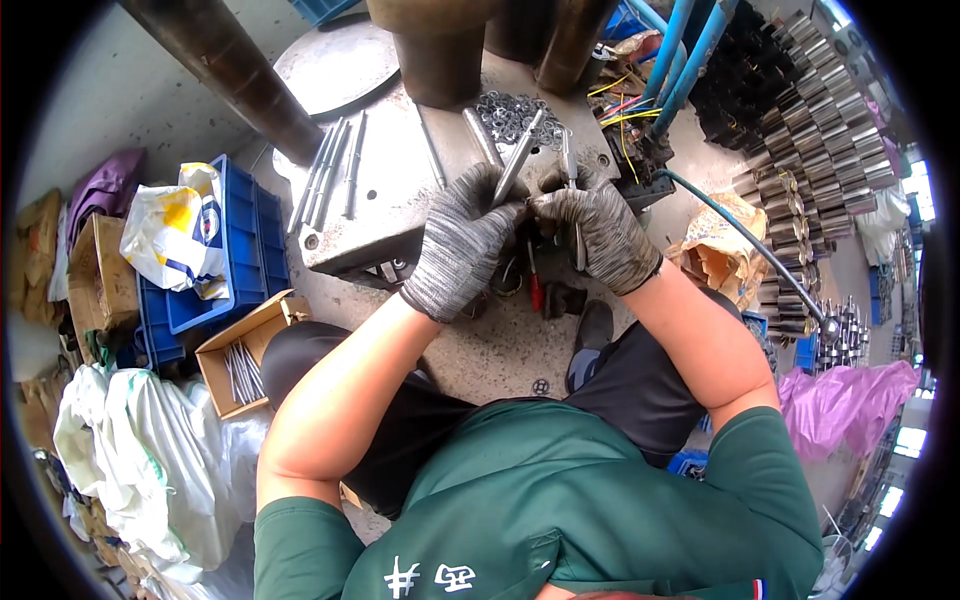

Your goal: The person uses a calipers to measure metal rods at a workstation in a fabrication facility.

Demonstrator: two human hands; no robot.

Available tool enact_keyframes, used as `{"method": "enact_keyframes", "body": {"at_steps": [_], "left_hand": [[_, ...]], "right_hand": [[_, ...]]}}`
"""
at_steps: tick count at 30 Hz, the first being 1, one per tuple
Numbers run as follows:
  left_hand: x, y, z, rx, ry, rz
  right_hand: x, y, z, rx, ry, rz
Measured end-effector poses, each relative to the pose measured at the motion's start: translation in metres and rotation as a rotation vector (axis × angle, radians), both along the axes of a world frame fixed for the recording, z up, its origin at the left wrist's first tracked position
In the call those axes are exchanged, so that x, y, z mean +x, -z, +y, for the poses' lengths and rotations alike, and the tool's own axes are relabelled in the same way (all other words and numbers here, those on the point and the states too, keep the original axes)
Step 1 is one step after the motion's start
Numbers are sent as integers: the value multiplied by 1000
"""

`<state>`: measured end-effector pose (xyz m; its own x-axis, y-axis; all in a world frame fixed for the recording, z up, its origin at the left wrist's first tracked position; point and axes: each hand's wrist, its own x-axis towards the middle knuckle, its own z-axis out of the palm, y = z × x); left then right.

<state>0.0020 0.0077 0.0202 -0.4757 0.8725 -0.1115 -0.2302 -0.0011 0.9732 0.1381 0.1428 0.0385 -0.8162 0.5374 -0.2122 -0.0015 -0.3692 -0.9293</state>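
My left hand, in a grey knit glove, is closed around a bright metal rod that slants up and to the right. Close beside it, my gloved right hand grips a slim metal tool standing nearly upright; its exact kind is unclear. The fingers of both hands meet, and what lies between their tips is hidden. Just beyond them, a pile of small dark metal rings rests on the worn metal machine table. A short metal cylinder lies left of the pile.
Several long rods lie on the table's left. Thick machine columns rise behind. Blue crates and a cardboard box of thin rods stand left. Blue pipes and stacked metal cylinders are at right. A red-handled tool shows below the hands.
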Motion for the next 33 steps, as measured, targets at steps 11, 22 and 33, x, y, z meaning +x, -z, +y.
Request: {"method": "enact_keyframes", "body": {"at_steps": [11, 22, 33], "left_hand": [[-14, -7, -9, 23, 13, -114], [-30, -2, -13, 3, -96, -336], [-44, -5, -22, -21, -180, -526]], "right_hand": [[-11, 8, 27, 848, -64, -257], [-19, 22, 94, 1062, 180, -485], [-1, -16, 21, 396, -154, -223]]}}
